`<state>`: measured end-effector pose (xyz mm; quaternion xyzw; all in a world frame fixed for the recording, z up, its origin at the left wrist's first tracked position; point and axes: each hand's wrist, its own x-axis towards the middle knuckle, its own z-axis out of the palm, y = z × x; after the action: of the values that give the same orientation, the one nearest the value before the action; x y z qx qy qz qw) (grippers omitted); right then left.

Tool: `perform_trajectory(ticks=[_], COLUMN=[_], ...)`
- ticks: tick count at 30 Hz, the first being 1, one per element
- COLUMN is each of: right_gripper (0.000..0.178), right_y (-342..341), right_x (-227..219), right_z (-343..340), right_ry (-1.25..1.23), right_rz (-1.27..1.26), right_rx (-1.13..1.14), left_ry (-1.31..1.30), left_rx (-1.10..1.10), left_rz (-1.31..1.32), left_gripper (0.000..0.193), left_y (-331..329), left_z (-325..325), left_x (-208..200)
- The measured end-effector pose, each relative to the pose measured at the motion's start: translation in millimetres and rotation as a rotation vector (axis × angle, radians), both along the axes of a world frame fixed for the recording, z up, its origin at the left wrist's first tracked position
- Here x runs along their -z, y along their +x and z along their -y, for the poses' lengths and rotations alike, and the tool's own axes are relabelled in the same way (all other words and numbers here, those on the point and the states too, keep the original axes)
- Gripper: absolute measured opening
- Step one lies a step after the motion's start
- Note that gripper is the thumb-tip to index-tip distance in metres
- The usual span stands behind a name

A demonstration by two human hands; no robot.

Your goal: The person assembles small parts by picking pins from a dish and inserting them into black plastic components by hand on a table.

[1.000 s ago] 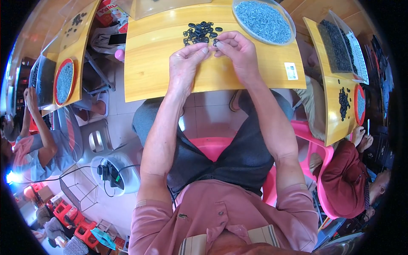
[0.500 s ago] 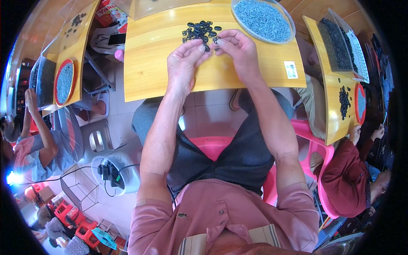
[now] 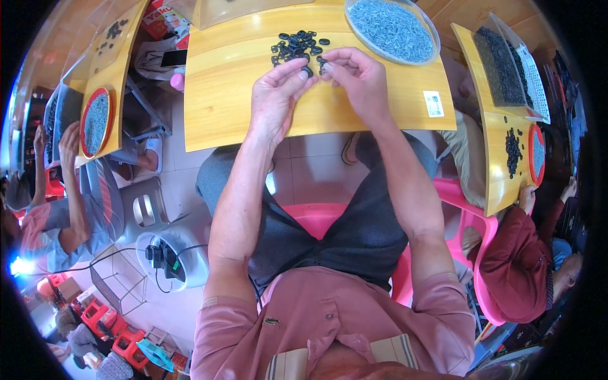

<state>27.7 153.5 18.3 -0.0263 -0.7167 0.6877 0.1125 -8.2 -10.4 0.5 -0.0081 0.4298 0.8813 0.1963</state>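
Observation:
My left hand (image 3: 273,95) is closed, with a small black oval plastic piece (image 3: 307,71) pinched between thumb and fingers. To its right, my right hand (image 3: 364,85) has thumb and fingertips drawn together just beside that piece. Small dark bits show at the right fingertips, but I cannot make out what the fingers hold. Both hands are over the yellow wooden table (image 3: 237,88). Just beyond them lies a loose pile of black oval pieces (image 3: 294,45). A round clear tray (image 3: 436,52) full of small bluish metal screws (image 3: 392,31) stands at the far right.
A white label (image 3: 434,104) is stuck near the table's right edge. People work at side tables, with a red-rimmed screw tray (image 3: 111,126) on the left and another black pile (image 3: 513,152) on the right. A clear bin (image 3: 197,269) with black plugs stands on the floor.
My right hand has shifted slightly right and down, a little farther from the left. The left still holds the black piece. At left, another person's hands have moved near the tray.

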Motion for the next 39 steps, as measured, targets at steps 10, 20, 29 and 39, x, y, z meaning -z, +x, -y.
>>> perform_trajectory(ticks=[10,20,29,39], right_gripper=[0.018,0.016,0.016,0.017], right_y=[4,9,11,12], right_x=[2,-4,-5,-6], right_z=[1,-1,-3,-1], right_ry=[-0.094,-0.082,-0.084,-0.026], right_rz=[-0.042,-0.056,-0.049,-0.027], right_rx=[-0.029,-0.031,-0.045,-0.016], left_ry=[0.044,0.066,0.053,0.095], left_rx=[0.010,0.032,0.049,0.063], left_rz=[-0.026,-0.034,-0.055,0.008], left_gripper=[0.021,0.019,0.032,0.029], left_y=[1,2,3,3], left_z=[0,-1,-1,1], left_x=[2,3,4,3])
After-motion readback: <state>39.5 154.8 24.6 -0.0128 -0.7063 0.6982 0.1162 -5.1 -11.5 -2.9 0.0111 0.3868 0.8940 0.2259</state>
